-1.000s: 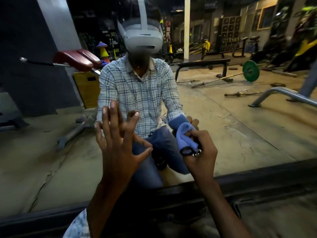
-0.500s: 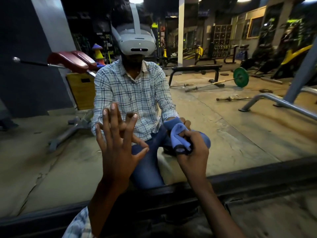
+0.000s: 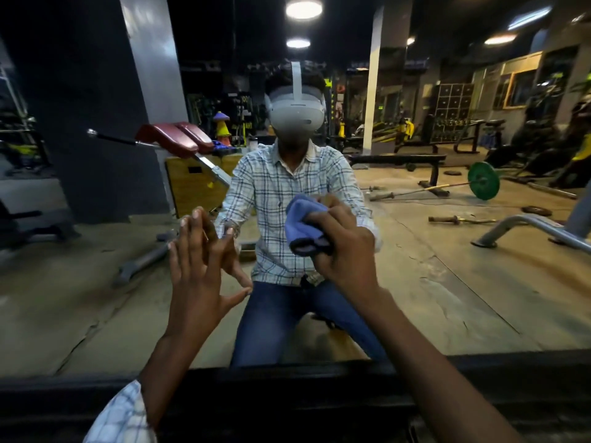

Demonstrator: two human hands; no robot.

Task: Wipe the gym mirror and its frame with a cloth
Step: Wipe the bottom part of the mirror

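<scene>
A large gym mirror [image 3: 447, 298] fills most of the view and reflects me kneeling in a checked shirt. Its dark frame [image 3: 319, 388] runs along the bottom. My left hand [image 3: 198, 276] is flat against the glass, fingers straight and spread, left of centre. My right hand [image 3: 343, 251] grips a bunched blue cloth [image 3: 302, 223] and holds it against the glass at chest height of the reflection, just right of my left hand.
The glass reflects gym gear: a red padded bench [image 3: 174, 139], a yellow box [image 3: 192, 183], a flat bench [image 3: 396, 159], a barbell with a green plate [image 3: 483, 180], and a grey metal bar [image 3: 527, 227] at right.
My right hand has carried the cloth up the glass and slightly left. The view has tilted upward, showing ceiling lights. My left hand stays pressed flat on the mirror.
</scene>
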